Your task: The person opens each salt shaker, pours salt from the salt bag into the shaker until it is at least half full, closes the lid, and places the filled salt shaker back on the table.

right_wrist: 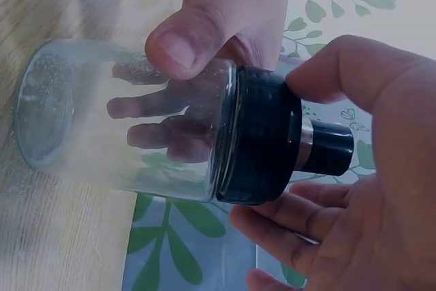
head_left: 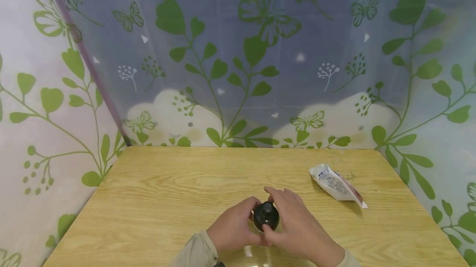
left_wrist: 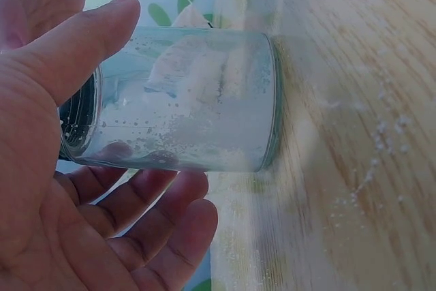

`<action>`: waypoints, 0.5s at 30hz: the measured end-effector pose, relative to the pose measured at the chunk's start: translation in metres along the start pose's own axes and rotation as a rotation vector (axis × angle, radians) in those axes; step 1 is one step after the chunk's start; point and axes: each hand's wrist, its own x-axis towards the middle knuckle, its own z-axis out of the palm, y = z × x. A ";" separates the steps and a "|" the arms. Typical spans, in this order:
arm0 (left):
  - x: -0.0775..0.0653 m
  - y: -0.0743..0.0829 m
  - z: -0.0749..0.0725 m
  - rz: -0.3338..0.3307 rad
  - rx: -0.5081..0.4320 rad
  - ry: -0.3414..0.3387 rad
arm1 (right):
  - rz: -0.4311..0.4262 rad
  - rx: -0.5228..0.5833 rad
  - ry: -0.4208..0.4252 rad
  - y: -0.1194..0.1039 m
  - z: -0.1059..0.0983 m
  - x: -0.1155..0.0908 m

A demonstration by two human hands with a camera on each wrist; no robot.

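Note:
A clear glass jar (right_wrist: 88, 127) with a black lid (head_left: 266, 216) stands upright, its base at the wooden tabletop. Small white specks cling to the inside of the glass, as the left wrist view shows. My left hand (head_left: 232, 225) holds the jar just below the lid, thumb on one side and fingers on the other. Around the lid, my right hand (head_left: 297, 225) has its thumb and fingertips at the rim. A narrower black knob (right_wrist: 330, 149) rises from the lid's top, between the thumb and fingers. In the head view, most of the glass is hidden by the hands.
A crumpled white packet (head_left: 336, 186) lies on the table (head_left: 178, 184) beyond my right hand. White grains (left_wrist: 381, 141) are scattered on the wood near the jar's base. Printed curtains (head_left: 230, 106) with leaves and butterflies enclose the back and sides.

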 end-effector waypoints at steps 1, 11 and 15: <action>0.000 0.000 0.000 0.000 0.000 0.000 | -0.006 0.011 -0.004 0.000 0.000 0.000; 0.000 -0.003 0.001 0.022 -0.003 0.008 | 0.069 0.045 0.004 -0.002 0.005 0.001; 0.000 -0.004 0.001 0.001 -0.051 -0.015 | 0.138 -0.011 0.044 -0.002 0.007 0.004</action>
